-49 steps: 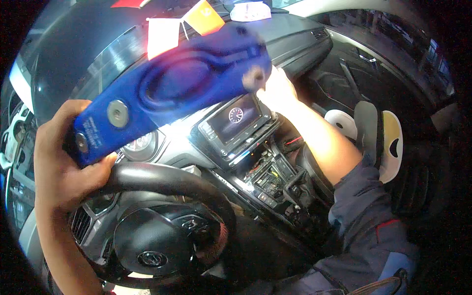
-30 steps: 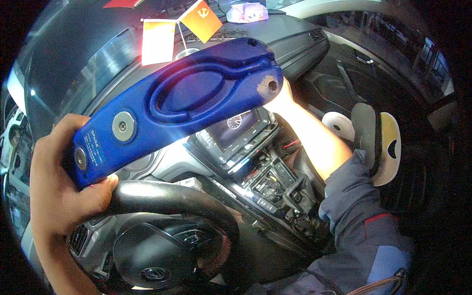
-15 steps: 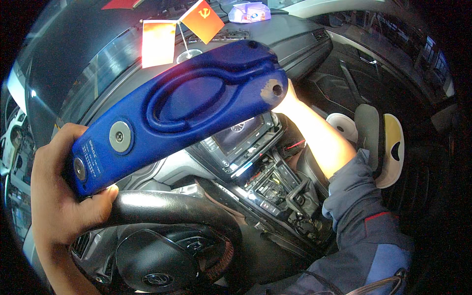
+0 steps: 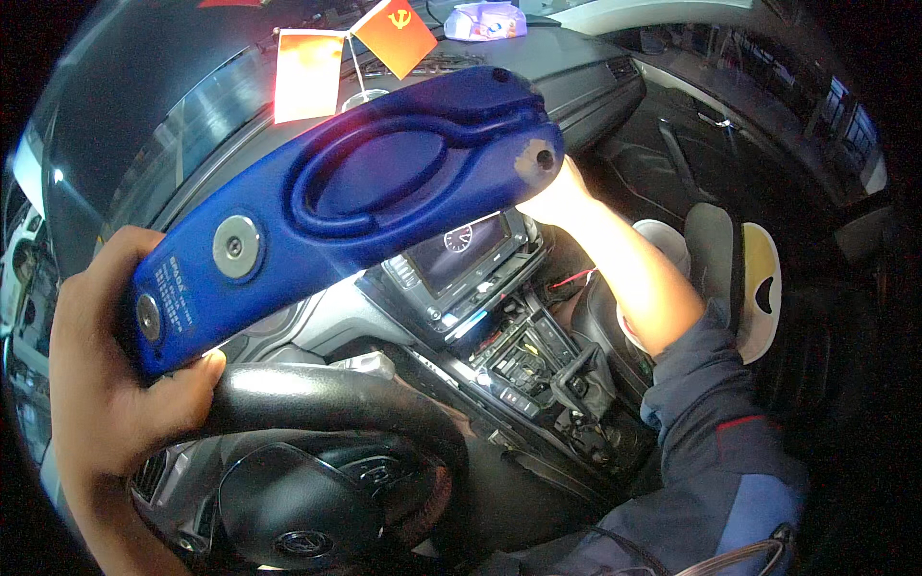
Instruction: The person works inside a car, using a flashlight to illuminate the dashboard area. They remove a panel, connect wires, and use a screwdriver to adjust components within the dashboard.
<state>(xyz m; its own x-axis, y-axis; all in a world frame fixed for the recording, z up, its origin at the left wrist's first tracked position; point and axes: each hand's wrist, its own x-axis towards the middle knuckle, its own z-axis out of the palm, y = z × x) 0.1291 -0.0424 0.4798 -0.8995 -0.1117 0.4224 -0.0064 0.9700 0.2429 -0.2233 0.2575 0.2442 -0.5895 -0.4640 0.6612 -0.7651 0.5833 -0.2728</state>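
Note:
A long blue work light (image 4: 259,288), with round metal magnets and a hook folded into an oval recess, stretches across the view above the steering wheel. My left hand (image 4: 96,374) is closed around its near left end, thumb along the lower edge. My right hand (image 4: 562,197) is brightly lit at the light's far right end, mostly behind it; its fingers are hidden, so I cannot tell whether it grips anything. Beneath the light is the dashboard screen (image 4: 461,250) with a clock face. The black steering wheel (image 4: 317,394) lies just below my left thumb.
The centre console (image 4: 528,370) has its trim off, baring wires and fittings beside the gear lever (image 4: 586,384). Small flags (image 4: 307,75) and a purple-white packet (image 4: 485,21) stand on the dashboard (image 4: 576,72). The passenger seat (image 4: 715,259) is at right.
The work light has shifted slightly left and up in the view, its left end still in my left hand. My right hand has shifted slightly behind its far end.

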